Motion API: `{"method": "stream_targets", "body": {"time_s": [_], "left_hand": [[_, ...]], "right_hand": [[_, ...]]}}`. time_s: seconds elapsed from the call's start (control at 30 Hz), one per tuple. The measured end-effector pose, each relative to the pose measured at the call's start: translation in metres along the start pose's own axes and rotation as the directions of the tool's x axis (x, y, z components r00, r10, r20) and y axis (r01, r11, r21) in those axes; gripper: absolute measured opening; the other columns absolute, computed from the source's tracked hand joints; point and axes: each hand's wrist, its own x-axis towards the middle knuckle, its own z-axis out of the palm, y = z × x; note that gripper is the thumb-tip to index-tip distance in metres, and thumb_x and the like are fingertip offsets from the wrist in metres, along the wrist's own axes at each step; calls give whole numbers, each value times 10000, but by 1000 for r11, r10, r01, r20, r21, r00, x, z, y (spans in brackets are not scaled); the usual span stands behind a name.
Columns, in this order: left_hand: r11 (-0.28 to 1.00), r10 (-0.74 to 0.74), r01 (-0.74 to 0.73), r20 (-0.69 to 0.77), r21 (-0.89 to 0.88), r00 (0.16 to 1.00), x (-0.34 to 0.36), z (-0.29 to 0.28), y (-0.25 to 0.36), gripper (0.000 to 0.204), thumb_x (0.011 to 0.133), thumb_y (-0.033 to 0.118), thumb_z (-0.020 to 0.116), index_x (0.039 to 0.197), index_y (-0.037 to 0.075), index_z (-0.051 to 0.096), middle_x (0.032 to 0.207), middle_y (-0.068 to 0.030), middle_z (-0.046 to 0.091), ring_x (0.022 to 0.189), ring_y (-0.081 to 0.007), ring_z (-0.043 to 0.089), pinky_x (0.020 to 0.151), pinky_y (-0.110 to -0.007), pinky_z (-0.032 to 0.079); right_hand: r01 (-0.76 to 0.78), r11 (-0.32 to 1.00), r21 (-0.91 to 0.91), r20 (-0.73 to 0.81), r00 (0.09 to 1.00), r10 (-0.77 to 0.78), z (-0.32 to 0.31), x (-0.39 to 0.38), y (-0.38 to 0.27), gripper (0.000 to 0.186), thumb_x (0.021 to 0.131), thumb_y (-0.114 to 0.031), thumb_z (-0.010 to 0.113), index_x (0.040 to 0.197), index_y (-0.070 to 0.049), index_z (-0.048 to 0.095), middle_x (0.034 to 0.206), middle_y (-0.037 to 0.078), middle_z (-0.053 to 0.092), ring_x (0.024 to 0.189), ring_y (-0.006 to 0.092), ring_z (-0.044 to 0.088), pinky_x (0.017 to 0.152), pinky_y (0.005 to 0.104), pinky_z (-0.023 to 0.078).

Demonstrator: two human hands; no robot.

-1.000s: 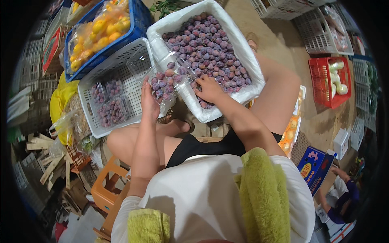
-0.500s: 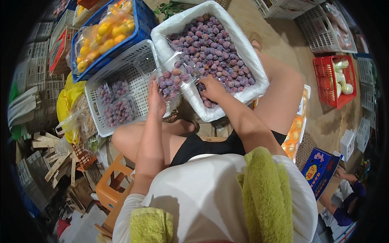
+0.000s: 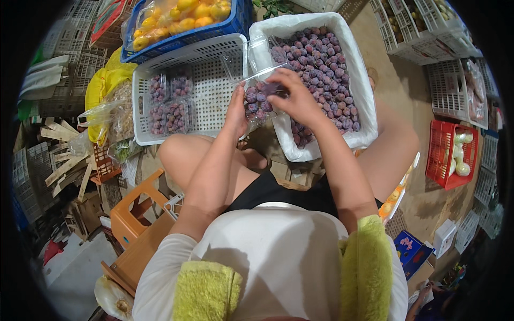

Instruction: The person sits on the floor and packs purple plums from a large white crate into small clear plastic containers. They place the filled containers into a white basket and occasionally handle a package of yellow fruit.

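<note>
My left hand (image 3: 236,114) holds up the left side of a clear plastic clamshell box (image 3: 267,70), its lid raised. Several purple plums (image 3: 258,100) lie inside it. Over the box's right side, my right hand (image 3: 301,100) has its fingers curled round a dark plum, partly blurred. To the right stands a crate lined with white foam sheet (image 3: 367,99), full of loose plums (image 3: 327,72). On the left, a white perforated crate (image 3: 210,101) contains several filled clamshells (image 3: 174,115) in its left half.
Behind the white crate sits a blue crate (image 3: 184,33) of bagged orange-yellow fruit. A yellow bag (image 3: 101,125) is at the left, above an orange stool (image 3: 136,208). A red basket (image 3: 438,160) of pale round produce stands at the right, near stacked white crates (image 3: 428,48).
My right hand has risen from the loose plums to the clamshell. The clamshell now sits more upright between both hands. The whole view has shifted, moving the crates rightward.
</note>
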Motion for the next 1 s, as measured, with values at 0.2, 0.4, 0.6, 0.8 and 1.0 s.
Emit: {"method": "stream_targets", "body": {"time_s": [0.2, 0.4, 0.6, 0.8, 1.0], "left_hand": [[998, 57, -56, 33, -38, 998, 12, -10, -9, 448, 1073, 371, 240, 1446, 144, 340, 1361, -122, 515, 1187, -250, 578, 942, -435, 519], [1000, 11, -11, -34, -10, 999, 3, -6, 2, 472, 1068, 399, 255, 1463, 150, 328, 1372, -119, 509, 1212, -255, 558, 971, -453, 490], [994, 79, -81, -29, -79, 996, 9, -8, -6, 436, 1064, 380, 312, 1386, 104, 415, 1322, -121, 533, 1184, -246, 562, 982, -440, 486], [995, 64, -67, -33, -76, 997, 7, -5, -4, 421, 1068, 356, 301, 1372, 94, 423, 1309, -118, 538, 1179, -237, 564, 987, -424, 487], [997, 41, -44, -38, -70, 998, 10, -8, -6, 425, 1066, 362, 302, 1389, 106, 408, 1331, -119, 521, 1186, -242, 559, 977, -425, 496]], "right_hand": [[-375, 908, -190, -249, 912, 325, -36, -29, 99, 503, 820, -285, 708, 1219, -10, 573, 1267, 210, 548, 1182, 351, 533, 1021, 400, 410], [-250, 628, -737, 303, 708, 638, 12, -108, 73, 721, 819, -460, 635, 1455, -213, 404, 1481, 202, 344, 1355, 436, 321, 1074, 531, 361], [-121, 678, -725, 436, 681, 588, 12, -106, 75, 630, 813, -358, 634, 1407, -272, 445, 1368, 170, 435, 1266, 415, 406, 992, 531, 444], [-86, 742, -665, 617, 496, 611, -3, -83, 73, 745, 710, -345, 742, 1398, -269, 466, 1403, 219, 412, 1229, 458, 445, 1032, 494, 424], [-164, 792, -588, 653, 482, 584, 6, -87, 98, 858, 658, -343, 790, 1430, -267, 424, 1311, 218, 462, 1203, 422, 485, 1020, 463, 424]]}}
